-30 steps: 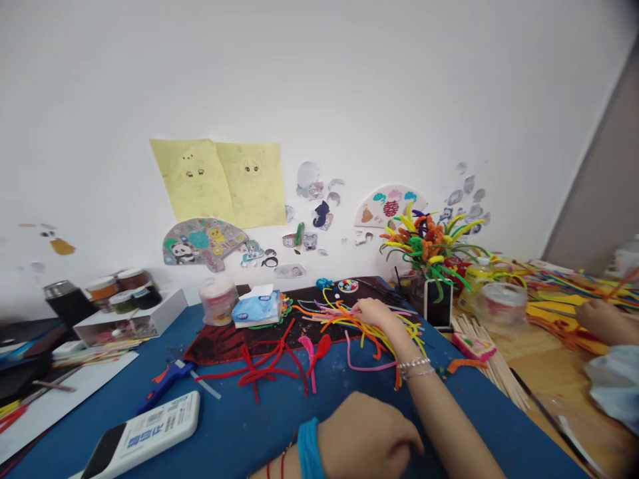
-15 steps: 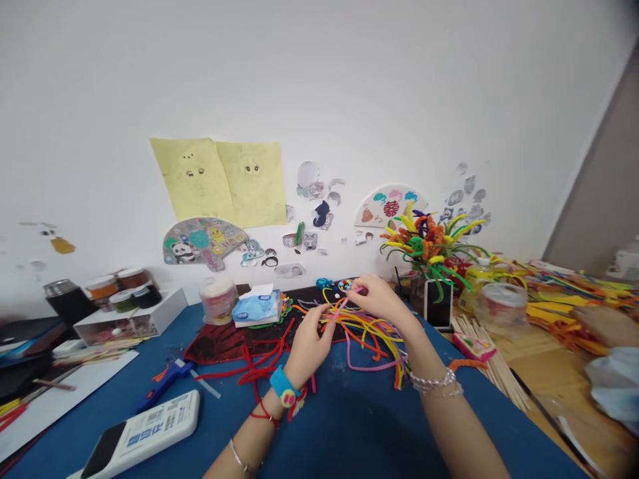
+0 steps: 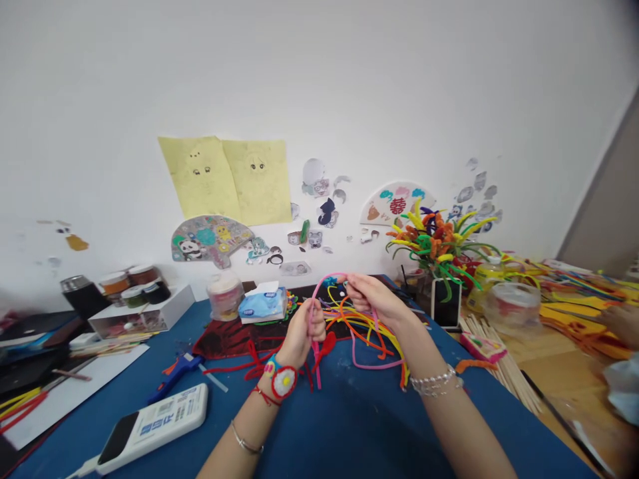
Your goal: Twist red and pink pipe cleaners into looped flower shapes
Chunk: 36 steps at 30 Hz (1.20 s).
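A pink pipe cleaner [image 3: 316, 293] arches between my two hands. My left hand [image 3: 301, 332] is closed in a fist around it, and a straight pink end hangs below that fist. The fingers of my right hand [image 3: 374, 298] pinch the other side of the arch. Beneath and behind my right hand lie orange and yellow pipe cleaners [image 3: 389, 336], with a looped purple one [image 3: 375, 367] among them. Red pipe cleaners [image 3: 252, 360] lie left of my left hand on a dark red cloth [image 3: 219, 340].
On the blue tabletop [image 3: 349, 426], a white handheld device [image 3: 154, 426] and a blue glue gun [image 3: 174, 378] lie left. A tissue pack [image 3: 262, 306] is behind them. At right stand a phone [image 3: 446, 305], a pipe-cleaner bouquet [image 3: 436, 243] and wooden sticks [image 3: 504, 369].
My left hand has turned and closed into a fist around the pink pipe cleaner, which now bends up in an arch. The bracelet's flower faces me. The view has shifted slightly left.
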Tool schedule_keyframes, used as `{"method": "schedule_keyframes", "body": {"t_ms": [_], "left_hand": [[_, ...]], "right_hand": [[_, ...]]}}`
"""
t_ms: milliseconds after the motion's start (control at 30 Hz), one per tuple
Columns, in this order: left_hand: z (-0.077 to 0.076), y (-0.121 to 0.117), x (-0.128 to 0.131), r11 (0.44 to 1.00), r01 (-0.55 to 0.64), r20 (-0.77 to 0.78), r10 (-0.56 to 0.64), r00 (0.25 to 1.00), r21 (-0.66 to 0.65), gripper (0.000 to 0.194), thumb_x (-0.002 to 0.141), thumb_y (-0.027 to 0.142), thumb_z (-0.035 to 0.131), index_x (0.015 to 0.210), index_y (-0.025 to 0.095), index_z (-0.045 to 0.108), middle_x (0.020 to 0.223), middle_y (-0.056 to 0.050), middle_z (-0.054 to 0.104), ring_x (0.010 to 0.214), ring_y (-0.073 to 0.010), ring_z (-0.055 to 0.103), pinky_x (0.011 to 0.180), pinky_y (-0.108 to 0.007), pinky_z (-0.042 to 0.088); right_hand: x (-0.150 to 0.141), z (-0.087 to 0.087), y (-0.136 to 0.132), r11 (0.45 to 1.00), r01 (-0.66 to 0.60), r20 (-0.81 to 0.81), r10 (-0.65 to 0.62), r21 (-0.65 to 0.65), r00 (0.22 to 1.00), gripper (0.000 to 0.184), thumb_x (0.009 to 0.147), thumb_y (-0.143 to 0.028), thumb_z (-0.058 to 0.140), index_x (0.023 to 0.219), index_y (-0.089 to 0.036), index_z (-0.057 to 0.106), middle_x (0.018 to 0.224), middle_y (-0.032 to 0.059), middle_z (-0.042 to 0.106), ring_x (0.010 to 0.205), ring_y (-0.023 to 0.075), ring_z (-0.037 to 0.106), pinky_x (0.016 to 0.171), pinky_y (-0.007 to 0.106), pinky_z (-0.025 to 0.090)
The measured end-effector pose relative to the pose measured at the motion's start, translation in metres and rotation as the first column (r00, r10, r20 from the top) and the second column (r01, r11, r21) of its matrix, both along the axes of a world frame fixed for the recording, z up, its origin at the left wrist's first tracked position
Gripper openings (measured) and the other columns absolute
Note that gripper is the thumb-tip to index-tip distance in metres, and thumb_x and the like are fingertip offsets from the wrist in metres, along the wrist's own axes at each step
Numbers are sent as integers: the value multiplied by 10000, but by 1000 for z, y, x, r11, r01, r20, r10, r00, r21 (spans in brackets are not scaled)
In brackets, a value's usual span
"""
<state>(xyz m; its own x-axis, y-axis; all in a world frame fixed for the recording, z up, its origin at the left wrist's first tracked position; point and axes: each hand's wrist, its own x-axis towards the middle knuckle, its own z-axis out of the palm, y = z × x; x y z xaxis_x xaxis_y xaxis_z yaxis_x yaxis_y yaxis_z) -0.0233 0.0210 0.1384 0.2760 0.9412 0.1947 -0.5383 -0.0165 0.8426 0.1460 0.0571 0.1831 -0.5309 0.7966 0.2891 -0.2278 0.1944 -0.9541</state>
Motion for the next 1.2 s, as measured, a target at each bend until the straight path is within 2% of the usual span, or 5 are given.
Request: {"method": "schedule_keyframes", "body": {"t_ms": [167,300,467,933,1200], "left_hand": [[0,-3,5,997,70,98,-73,993,30,140,809,278,438,769,149,474,631,27,424,446,-33,376,424,-162,311],[-1,-7,10,1000,23,24,-23,999,-1,242,824,299,432,876,93,549,753,-72,553,643,-117,540,614,-250,433],[-7,-6,12,999,29,-69,-31,997,-30,264,826,309,423,834,85,563,752,-98,587,645,-133,566,655,-277,452],[-9,-5,10,993,111,-373,-122,920,-51,301,763,396,462,679,112,519,584,-18,514,463,-100,496,531,-289,465],[-3,-7,2,981,171,-334,-190,923,-87,297,783,355,445,813,88,573,736,-104,605,609,-153,597,649,-316,480]], "right_hand": [[-24,-7,3,995,-18,-227,-4,-96,974,184,795,-355,451,780,-179,502,523,-69,337,411,46,256,401,182,220],[-41,-18,5,984,157,-263,-174,-85,949,175,780,-324,463,740,-164,520,604,-25,450,523,72,396,501,199,325],[-58,-30,0,954,299,-205,-296,-14,933,195,798,-358,433,793,-189,530,700,-5,506,639,101,454,607,221,365],[-59,-33,10,977,211,-120,-213,-36,970,252,766,-450,458,820,-208,497,603,-28,516,527,96,452,560,236,361],[-58,-31,4,972,222,-67,-217,82,974,251,800,-419,427,869,-212,550,654,-19,523,615,105,459,631,233,370]]}}
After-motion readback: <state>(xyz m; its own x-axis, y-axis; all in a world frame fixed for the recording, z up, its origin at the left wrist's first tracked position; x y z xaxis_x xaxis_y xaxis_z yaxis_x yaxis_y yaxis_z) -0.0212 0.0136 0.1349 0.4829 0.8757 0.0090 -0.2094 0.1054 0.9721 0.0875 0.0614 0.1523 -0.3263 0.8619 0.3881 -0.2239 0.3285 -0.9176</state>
